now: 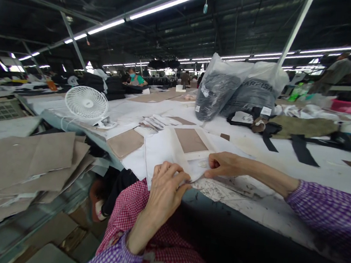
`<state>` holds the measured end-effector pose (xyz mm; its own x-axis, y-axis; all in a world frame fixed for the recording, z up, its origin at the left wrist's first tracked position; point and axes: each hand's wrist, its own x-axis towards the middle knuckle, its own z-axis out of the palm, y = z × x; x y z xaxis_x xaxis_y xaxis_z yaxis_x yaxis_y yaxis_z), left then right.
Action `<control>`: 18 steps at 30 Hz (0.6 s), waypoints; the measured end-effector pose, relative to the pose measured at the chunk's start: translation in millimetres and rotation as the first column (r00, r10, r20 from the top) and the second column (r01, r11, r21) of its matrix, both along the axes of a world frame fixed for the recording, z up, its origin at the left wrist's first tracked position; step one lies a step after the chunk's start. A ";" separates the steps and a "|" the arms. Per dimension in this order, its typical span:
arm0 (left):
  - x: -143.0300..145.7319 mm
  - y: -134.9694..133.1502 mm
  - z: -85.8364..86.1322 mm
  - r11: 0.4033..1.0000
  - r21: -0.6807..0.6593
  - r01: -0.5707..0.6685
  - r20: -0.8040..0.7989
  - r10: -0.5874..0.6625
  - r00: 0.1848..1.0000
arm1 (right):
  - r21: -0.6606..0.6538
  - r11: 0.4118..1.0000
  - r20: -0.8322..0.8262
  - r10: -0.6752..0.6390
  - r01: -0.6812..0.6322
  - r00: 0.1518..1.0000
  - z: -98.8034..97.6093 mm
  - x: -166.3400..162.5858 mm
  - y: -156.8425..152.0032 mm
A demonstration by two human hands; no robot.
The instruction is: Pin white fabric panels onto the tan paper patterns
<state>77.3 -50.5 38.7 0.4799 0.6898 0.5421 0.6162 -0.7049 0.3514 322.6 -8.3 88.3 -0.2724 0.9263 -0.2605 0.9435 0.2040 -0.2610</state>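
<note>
A white fabric piece lies at the near table edge, its front corner between my hands. On top of it is a cream frame-like piece around a brown rectangle. My left hand is closed over the fabric's near edge, fingers bent together and thumb toward the right. Just right of the cream piece, my right hand has its fingers curled and thumb low, pinching the fabric's right edge. The fingertips of both hands are partly hidden.
A white fan stands at the left, near a brown panel. Stacked brown panels lie at lower left. Plastic-wrapped dark bags stand behind, with black straps at the right. Other people are farther back.
</note>
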 end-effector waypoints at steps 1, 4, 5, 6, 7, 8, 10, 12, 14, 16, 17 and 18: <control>0.9 1.3 -0.5 1.000 -0.003 0.001 -0.005 -0.001 1.000 | 0.001 1.000 0.001 0.000 0.000 1.000 -0.6 0.1 0.0; 2.2 5.2 0.1 1.000 -0.013 0.012 -0.009 -0.012 1.000 | 0.016 1.000 0.014 0.011 -0.011 1.000 -2.9 0.9 0.2; 1.5 6.6 1.1 1.000 -0.012 0.026 -0.015 -0.026 1.000 | 0.024 1.000 0.017 0.015 -0.015 1.000 -3.8 1.3 0.5; 0.4 8.0 2.4 0.999 -0.006 0.046 -0.027 -0.046 0.999 | 0.030 0.999 0.017 0.019 -0.020 1.000 -4.6 1.8 0.7; -0.9 9.4 4.1 0.998 0.003 0.069 -0.045 -0.068 0.997 | 0.033 0.999 0.013 0.022 -0.022 1.000 -5.4 2.3 1.0; -2.1 10.8 6.0 0.996 0.010 0.092 -0.070 -0.091 0.993 | 0.031 0.999 0.007 0.024 -0.024 1.000 -6.0 2.9 1.3; -2.8 12.9 10.1 0.994 0.009 0.113 -0.113 -0.111 0.987 | 0.025 0.999 -0.006 0.024 -0.024 1.000 -6.6 3.7 1.6; -0.4 13.7 13.2 0.998 -0.030 0.058 -0.110 -0.061 0.992 | 0.021 0.999 -0.013 0.028 -0.028 1.000 -6.4 4.0 1.4; 4.2 13.3 14.6 0.993 -0.115 -0.032 -0.061 0.025 0.998 | 0.018 0.999 -0.022 0.035 -0.035 0.999 -5.6 3.7 0.9; 8.4 12.2 14.3 0.976 -0.194 -0.095 -0.019 0.093 0.995 | 0.014 0.999 -0.032 0.038 -0.038 0.999 -4.7 3.0 0.3; 9.6 11.6 13.7 0.972 -0.208 -0.106 -0.014 0.106 0.994 | 0.011 0.999 -0.036 0.037 -0.037 0.999 -4.4 2.5 0.1; 9.8 11.0 12.9 0.974 -0.200 -0.105 -0.020 0.103 0.994 | 0.010 0.999 -0.038 0.035 -0.034 0.999 -4.2 2.1 0.1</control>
<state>87.0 -39.5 51.6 0.4041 0.8305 0.3834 0.6866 -0.5524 0.4727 324.7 -8.2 84.1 -0.3137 0.9185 -0.2406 0.9253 0.2390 -0.2944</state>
